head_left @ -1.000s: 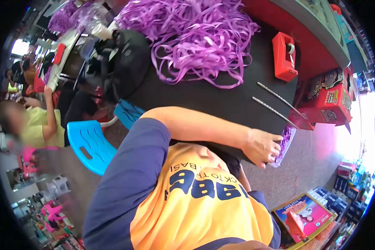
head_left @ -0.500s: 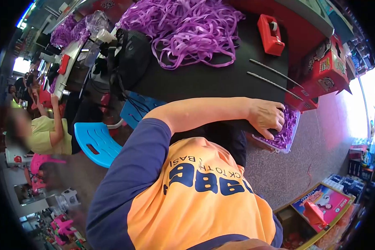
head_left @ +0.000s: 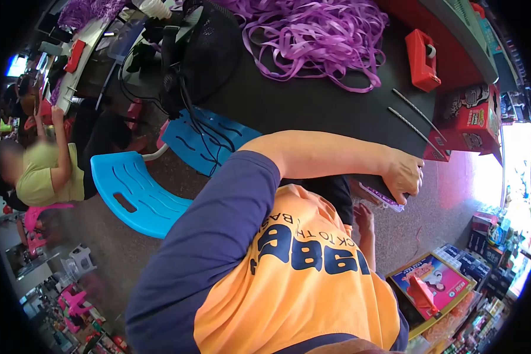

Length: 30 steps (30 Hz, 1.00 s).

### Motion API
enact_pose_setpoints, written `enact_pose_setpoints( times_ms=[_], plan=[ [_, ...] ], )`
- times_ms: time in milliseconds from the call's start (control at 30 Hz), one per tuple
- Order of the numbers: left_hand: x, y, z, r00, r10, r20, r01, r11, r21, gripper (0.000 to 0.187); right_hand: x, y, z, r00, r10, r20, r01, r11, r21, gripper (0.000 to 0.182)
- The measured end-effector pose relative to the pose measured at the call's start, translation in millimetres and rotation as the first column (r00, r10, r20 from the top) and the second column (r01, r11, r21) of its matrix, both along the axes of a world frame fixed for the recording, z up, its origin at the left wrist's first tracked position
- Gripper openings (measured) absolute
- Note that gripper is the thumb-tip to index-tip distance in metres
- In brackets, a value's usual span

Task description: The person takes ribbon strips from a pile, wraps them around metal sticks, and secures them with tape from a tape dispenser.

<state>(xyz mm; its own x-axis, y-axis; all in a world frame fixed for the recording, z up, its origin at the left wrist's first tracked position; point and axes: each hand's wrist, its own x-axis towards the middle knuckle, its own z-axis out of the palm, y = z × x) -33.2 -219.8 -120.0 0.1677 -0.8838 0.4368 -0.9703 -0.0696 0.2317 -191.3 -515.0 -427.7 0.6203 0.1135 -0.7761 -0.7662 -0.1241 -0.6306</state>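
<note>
My left hand (head_left: 403, 174) is over the right front corner of the dark table (head_left: 312, 118). Its fingers bend down past the edge, and the thumb sits apart from them; anything inside its grasp is hidden. Under that corner, mostly covered by the table and the hand, shows the rim of a clear plastic box (head_left: 384, 198) with purple bits in it. My right hand (head_left: 364, 216) is low beside my body, against the near side of this box, its fingers partly hidden. Two thin metal rods (head_left: 416, 125) lie on the table beyond my left hand.
A heap of purple ribbon (head_left: 324, 44) covers the table's far part. Behind the rods stand a red tape dispenser (head_left: 422, 59) and a red carton (head_left: 469, 115). A black mesh bag (head_left: 209, 56) and blue stools (head_left: 138, 197) are at left. Another person (head_left: 50, 171) sits further left.
The box has gone from beside the table corner to nearer my body, its purple contents now mostly out of sight. My right hand has come into view. The head view has shifted.
</note>
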Motion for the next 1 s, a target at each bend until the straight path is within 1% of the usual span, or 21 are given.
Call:
enact_pose_setpoints(
  times_ms=[67,100,133,167,233,267,300,367,433,500,533,600,633,667,700,767,833,867,900,967,1000],
  plan=[
    [-1,0,0,1.0,-0.002,0.008,0.001,0.999,0.033,0.039,10,-13,11,0.998,0.043,0.04,-0.041,0.997,-0.06,0.041],
    [-2,0,-3,1.0,-0.002,0.002,0.002,1.0,0.025,0.039,6,-23,8,0.886,0.332,0.325,-0.282,0.94,-0.192,0.042],
    [-2,-1,-5,1.0,-0.009,-0.001,0.009,1.0,0.013,0.039,5,-32,4,0.614,0.589,0.526,-0.449,0.808,-0.381,0.042],
    [0,-1,-6,1.0,-0.014,-0.002,0.014,1.0,0.002,0.039,7,-28,12,0.611,0.597,0.52,-0.454,0.803,-0.387,0.042],
    [1,-1,-8,1.0,-0.005,-0.008,0.005,1.0,0.001,0.038,-1,-14,26,0.954,0.223,0.199,-0.215,0.975,-0.06,0.041],
    [0,-2,-8,1.0,-0.005,-0.007,0.005,1.0,0.004,0.037,-7,-6,24,0.794,0.393,0.464,-0.377,0.917,-0.132,0.039],
    [0,-3,-10,1.0,-0.011,-0.008,0.011,1.0,0.002,0.037,-8,-5,26,0.797,0.389,0.462,-0.372,0.919,-0.134,0.039],
    [0,-3,-13,1.0,-0.009,0.028,0.015,0.98,-0.198,0.03,-11,8,32,0.93,0.256,0.264,-0.241,0.967,-0.086,0.039],
    [1,-2,-9,0.998,0.014,0.058,0.001,0.967,-0.254,0.024,-16,26,43,0.903,0.298,0.31,-0.271,0.954,-0.129,0.039],
    [2,2,-1,0.995,0.05,0.084,-0.023,0.954,-0.3,0.018,-21,47,64,0.737,0.311,0.6,-0.209,0.949,-0.236,0.04],
    [4,6,3,0.989,0.138,0.042,-0.12,0.948,-0.295,0.015,-20,46,56,0.736,0.309,0.602,-0.219,0.951,-0.22,0.04],
    [7,20,23,0.956,0.283,-0.082,-0.293,0.89,-0.35,0.011,-21,41,34,0.971,-0.066,0.23,0.064,0.998,0.015,0.04],
    [11,31,37,0.939,0.3,-0.166,-0.34,0.878,-0.336,0.011,-17,37,25,0.974,-0.061,0.218,0.054,0.998,0.036,0.04],
    [14,45,51,0.915,0.315,-0.251,-0.385,0.867,-0.316,0.011,-14,36,19,0.981,-0.19,0.028,0.184,0.972,0.149,0.04],
    [10,69,73,0.878,0.376,-0.297,-0.444,0.872,-0.206,0.01,-15,37,16,0.94,-0.29,-0.181,0.327,0.918,0.226,0.041],
    [1,123,107,0.816,0.488,-0.31,-0.502,0.864,0.041,0.013,-13,44,9,0.924,-0.33,-0.193,0.363,0.916,0.173,0.04],
    [-8,174,144,0.607,0.658,-0.446,-0.525,0.753,0.397,0.018,-16,37,-1,0.992,-0.099,0.08,0.088,0.988,0.126,0.04],
    [-13,198,147,0.574,0.736,-0.359,-0.58,0.674,0.458,0.017,-12,37,-9,0.927,-0.315,-0.202,0.357,0.907,0.223,0.04],
    [-15,223,147,0.512,0.823,-0.245,-0.62,0.552,0.558,0.018,-13,31,-20,0.925,-0.319,-0.208,0.363,0.904,0.226,0.04],
    [-26,252,146,0.259,0.96,-0.102,-0.657,0.253,0.71,0.017,-24,13,-62,0.979,0.006,0.202,-0.012,1.0,0.026,0.031],
    [-30,260,139,0.247,0.963,-0.104,-0.658,0.246,0.711,0.017,-28,3,-83,0.905,0.211,0.368,-0.176,0.976,-0.128,0.029]
  ],
)
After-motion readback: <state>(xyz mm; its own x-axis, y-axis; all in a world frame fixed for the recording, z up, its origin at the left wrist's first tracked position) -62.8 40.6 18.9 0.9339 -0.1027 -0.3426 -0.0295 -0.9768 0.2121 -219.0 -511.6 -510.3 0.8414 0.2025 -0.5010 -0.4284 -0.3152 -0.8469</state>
